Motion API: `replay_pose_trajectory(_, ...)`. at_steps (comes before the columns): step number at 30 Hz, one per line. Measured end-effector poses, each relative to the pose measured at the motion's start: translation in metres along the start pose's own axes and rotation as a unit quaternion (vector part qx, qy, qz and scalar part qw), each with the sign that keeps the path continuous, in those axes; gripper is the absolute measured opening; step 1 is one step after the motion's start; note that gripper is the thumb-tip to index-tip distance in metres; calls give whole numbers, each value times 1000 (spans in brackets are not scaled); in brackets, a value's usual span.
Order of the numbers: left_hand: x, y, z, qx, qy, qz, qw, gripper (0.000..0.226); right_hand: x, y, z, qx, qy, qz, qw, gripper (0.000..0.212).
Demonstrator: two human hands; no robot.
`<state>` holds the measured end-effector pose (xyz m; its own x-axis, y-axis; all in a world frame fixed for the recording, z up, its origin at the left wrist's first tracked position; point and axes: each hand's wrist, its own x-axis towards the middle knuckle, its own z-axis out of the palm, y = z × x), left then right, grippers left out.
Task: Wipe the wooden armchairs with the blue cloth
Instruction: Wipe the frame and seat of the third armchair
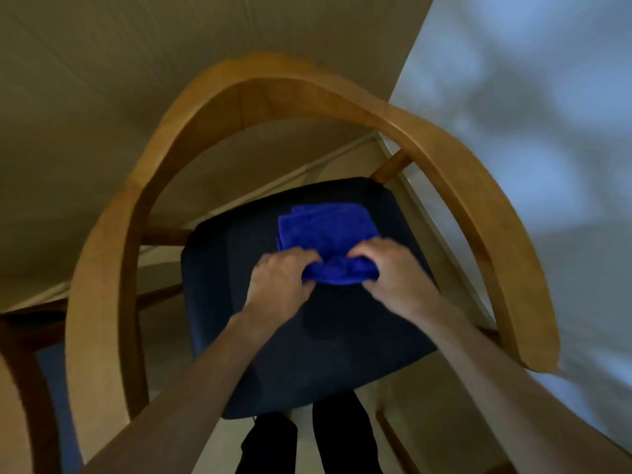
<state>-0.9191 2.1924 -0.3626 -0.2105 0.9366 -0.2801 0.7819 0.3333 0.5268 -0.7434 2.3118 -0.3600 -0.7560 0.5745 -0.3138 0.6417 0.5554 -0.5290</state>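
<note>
The blue cloth [328, 241] lies folded on the dark seat cushion [239, 302] just right of the frame's centre, its flat part spread toward the upper frame and its near edge bunched into a roll that runs left to right. Both hands are on that near edge. The left hand [278, 282] grips the roll's left end with curled fingers, and the right hand [398, 275] grips the right end the same way, so the cloth's long axis lies straight across between them and neither hand is clearly nearer. Motion blur softens the fingers, so whether the thumbs sit under the fabric is hard to say.

Around the seat curves the armchair's wooden rail [273, 83]: it arches over the upper middle of the frame and sweeps down both sides, the right armrest [513, 261] ending at lower right and the left armrest [99, 268] dropping to lower left. The wood lies outward and upward from the cloth on every side, so the wipe likely calls for lifting the cloth off the cushion first; the right armrest looks slightly closer to the right hand. A second chair [27, 354] edges in at lower left.
</note>
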Motion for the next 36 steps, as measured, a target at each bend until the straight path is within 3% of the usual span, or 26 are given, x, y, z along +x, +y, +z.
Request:
replay_pose_trajectory(2,-14,-5,33,73,-101,-42,991,26,-19,12,37,-2,-100,19,995,39)
replay_pose_trajectory(4,-29,-9,59,54,-184,-85,978,26,-37,23,63,24,-200,47,978,37)
replay_pose_trajectory(6,-33,-15,69,-3,-220,-123,968,29,-40,36,71,54,-242,68,966,40)
replay_pose_trajectory(10,-1,-29,61,-124,-201,-211,949,50,-8,50,55,79,-162,83,980,46)
replay_pose_trajectory(12,20,-33,56,-96,-184,-220,953,62,16,47,48,59,-80,68,993,44)
replay_pose_trajectory(14,37,-35,52,0,-171,-191,967,77,37,42,44,26,-68,60,995,52)
replay_pose_trajectory(18,45,-33,54,90,-228,-67,967,103,47,37,40,-58,-243,58,966,87)
replay_pose_trajectory(22,23,-25,69,167,-167,-30,971,97,22,33,49,-131,-208,-25,969,83)
replay_pose_trajectory(26,11,-22,78,220,-148,-11,964,85,20,30,61,-198,-205,-12,958,109)
replay_pose_trajectory(30,7,-24,80,229,-159,24,960,87,23,24,63,-296,-233,-78,923,83)
replay_pose_trajectory(33,2,-24,80,206,-177,43,962,79,16,21,64,-254,-262,-120,923,71)
replay_pose_trajectory(36,-5,-27,74,160,-156,17,975,70,22,22,54,-172,-286,-102,937,60)
